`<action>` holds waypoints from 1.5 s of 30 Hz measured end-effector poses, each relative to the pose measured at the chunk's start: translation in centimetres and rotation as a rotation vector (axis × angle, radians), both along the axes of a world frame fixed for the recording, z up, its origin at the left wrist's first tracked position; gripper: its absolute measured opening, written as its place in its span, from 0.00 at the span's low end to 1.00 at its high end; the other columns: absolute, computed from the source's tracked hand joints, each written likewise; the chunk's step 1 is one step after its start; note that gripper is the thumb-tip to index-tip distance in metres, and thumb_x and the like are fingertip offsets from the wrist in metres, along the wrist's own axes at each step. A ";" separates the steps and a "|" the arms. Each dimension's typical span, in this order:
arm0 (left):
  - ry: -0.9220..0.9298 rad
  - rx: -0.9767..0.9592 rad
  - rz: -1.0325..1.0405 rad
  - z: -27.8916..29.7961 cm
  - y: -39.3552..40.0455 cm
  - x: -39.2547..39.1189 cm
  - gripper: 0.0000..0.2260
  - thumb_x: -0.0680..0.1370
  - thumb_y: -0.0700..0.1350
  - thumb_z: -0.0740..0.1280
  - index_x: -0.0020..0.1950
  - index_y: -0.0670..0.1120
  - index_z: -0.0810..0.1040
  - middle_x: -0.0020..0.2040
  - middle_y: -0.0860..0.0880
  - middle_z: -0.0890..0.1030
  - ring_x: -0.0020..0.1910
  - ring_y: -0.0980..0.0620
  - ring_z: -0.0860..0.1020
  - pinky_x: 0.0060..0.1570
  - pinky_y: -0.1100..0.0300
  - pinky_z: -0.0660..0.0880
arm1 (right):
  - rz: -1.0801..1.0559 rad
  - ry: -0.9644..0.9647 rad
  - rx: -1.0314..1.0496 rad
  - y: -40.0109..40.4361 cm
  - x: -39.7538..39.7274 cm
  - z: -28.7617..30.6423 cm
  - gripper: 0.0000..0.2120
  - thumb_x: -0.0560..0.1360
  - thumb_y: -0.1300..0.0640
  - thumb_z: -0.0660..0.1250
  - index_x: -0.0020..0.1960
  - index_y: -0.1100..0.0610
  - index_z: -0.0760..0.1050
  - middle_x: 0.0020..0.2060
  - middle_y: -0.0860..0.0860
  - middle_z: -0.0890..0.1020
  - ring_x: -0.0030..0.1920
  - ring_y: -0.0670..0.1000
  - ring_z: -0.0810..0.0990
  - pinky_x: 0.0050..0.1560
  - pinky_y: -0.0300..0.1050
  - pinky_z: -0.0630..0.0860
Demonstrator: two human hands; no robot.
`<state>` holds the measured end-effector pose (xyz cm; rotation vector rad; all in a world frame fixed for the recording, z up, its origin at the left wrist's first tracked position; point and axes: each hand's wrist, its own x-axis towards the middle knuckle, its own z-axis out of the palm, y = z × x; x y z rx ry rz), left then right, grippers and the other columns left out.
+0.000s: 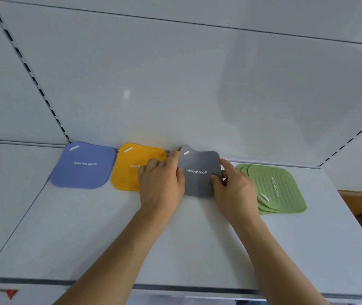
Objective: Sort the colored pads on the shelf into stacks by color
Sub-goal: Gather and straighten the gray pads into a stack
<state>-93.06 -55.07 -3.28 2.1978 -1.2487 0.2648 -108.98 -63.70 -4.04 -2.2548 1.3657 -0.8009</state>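
Hiding part of yellow pad point(129, 170) and its lettering behind left hand point(161, 186). Gripping grey pad point(199, 172) at both side edges: left hand fingers curled over left edge, right hand point(234, 190) pinching right edge, thumb on top. Bowing upward at top edge, near shelf point(87, 227) back wall. Lying flat: blue pad point(83, 166) far left, green pad stack point(279, 188) right, fanned, count unclear.

White shelf point(87, 238) with blue pad point(83, 166), yellow pad point(127, 170), grey pad point(199, 172), fanned green pads point(279, 188).
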 end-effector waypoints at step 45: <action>-0.192 0.176 -0.589 -0.4 1.9 3.9 0.15 0.78 0.55 0.73 0.58 0.47 0.86 0.59 0.50 0.84 0.62 0.46 0.80 0.62 0.48 0.76 | 0.377 0.326 -0.364 -1.5 -3.4 -1.0 0.22 0.79 0.38 0.67 0.64 0.52 0.82 0.65 0.52 0.80 0.70 0.62 0.75 0.68 0.60 0.74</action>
